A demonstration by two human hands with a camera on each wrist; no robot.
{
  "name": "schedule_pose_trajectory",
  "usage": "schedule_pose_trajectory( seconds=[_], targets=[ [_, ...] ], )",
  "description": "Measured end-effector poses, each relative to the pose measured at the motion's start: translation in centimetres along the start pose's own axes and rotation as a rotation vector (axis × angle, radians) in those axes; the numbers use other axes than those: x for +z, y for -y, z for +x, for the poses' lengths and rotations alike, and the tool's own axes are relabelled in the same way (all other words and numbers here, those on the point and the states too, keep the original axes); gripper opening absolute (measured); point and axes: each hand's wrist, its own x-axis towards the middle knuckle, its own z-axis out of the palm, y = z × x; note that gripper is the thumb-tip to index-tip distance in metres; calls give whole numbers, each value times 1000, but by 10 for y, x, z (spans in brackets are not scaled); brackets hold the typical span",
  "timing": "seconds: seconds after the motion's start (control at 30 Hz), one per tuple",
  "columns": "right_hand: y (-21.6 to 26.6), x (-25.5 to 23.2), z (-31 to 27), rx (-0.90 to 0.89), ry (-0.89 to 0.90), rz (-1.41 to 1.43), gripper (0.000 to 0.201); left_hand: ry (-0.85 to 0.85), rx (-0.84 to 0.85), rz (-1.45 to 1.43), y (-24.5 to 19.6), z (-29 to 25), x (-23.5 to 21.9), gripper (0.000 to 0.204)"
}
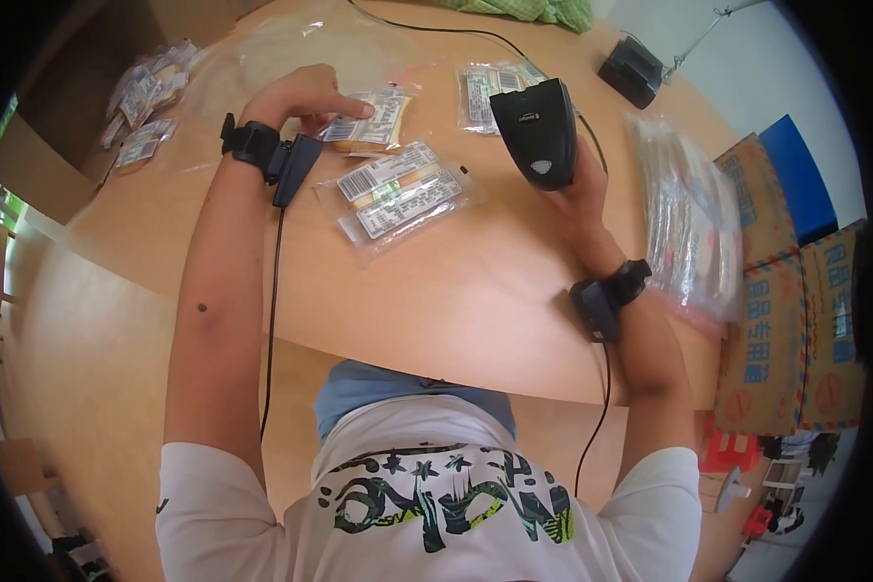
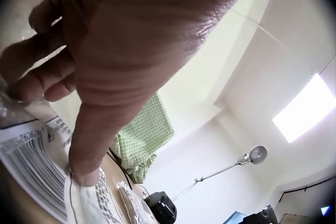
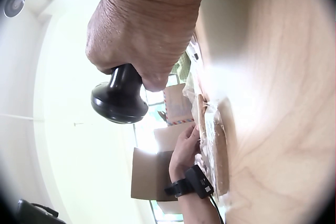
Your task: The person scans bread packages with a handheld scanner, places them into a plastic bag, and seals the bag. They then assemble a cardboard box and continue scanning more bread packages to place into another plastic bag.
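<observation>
My left hand (image 1: 299,95) is at a clear plastic packet (image 1: 386,121) with a printed barcode label and flat tan pieces inside. In the left wrist view, the thumb lies across the label (image 2: 32,155) and the other fingers curl at the packet's edge. My right hand (image 1: 584,199) grips a black handheld barcode scanner (image 1: 536,131) by its handle, above the table. A second labelled packet (image 1: 403,194) lies flat between the hands, nearer my body. Another packet (image 1: 485,97) rests farther back, partly behind the scanner in the head view.
A heap of similar packets (image 1: 145,97) sits at the far left of the table (image 1: 514,291). Stacked clear plastic bags (image 1: 684,223) lie on the right, beside cardboard boxes (image 1: 766,339). A black device (image 1: 632,73) and a green checked cloth (image 1: 543,10) are at the back.
</observation>
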Motion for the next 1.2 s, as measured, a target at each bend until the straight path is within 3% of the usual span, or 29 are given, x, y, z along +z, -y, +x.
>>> schedule_pose_trajectory(
  seconds=[0.03, 0.13, 0.23, 0.33, 0.43, 0.53, 0.63, 0.73, 0.83, 0.93, 1.03, 1.13, 1.2],
  targets=[
    [0, 0, 0, -8, -5, 5, 44, 20, 40, -4, -1, 2, -2, 60],
    [1, 2, 1, -23, -13, 11, 43, -456, 309, 7, 39, 61, 40, 65],
    [-1, 2, 0, -17, -5, 11, 42, -454, 311, -87, 43, 88, 53, 72],
    [0, 1, -1, -12, 0, 16, 41, -308, 78, -666, 13, 54, 37, 66],
    [1, 0, 1, -20, -5, 13, 43, -304, 128, -1105, 13, 56, 41, 45],
    [2, 0, 0, -18, -18, 18, 44, -351, 41, -793, 21, 59, 27, 29],
    [4, -2, -1, -3, -12, 17, 46, -923, 69, -361, 15, 67, 36, 30],
    [0, 0, 0, -22, -29, 23, 46, -755, 242, -459, 3, 66, 48, 42],
    [-2, 2, 0, -28, -38, 30, 45, -539, 302, -518, -23, 52, 62, 58],
    [-1, 3, 0, -13, -36, 23, 43, -372, 261, -235, -44, 29, 48, 73],
    [-1, 2, -1, 6, -22, 31, 41, -424, 412, -367, -34, 35, 61, 65],
    [-1, 3, -1, -2, -35, 48, 40, -215, 192, -476, -47, 10, 43, 50],
    [-2, 3, -2, -3, -45, 54, 40, -119, 225, -593, -41, 10, 39, 41]
  ],
)
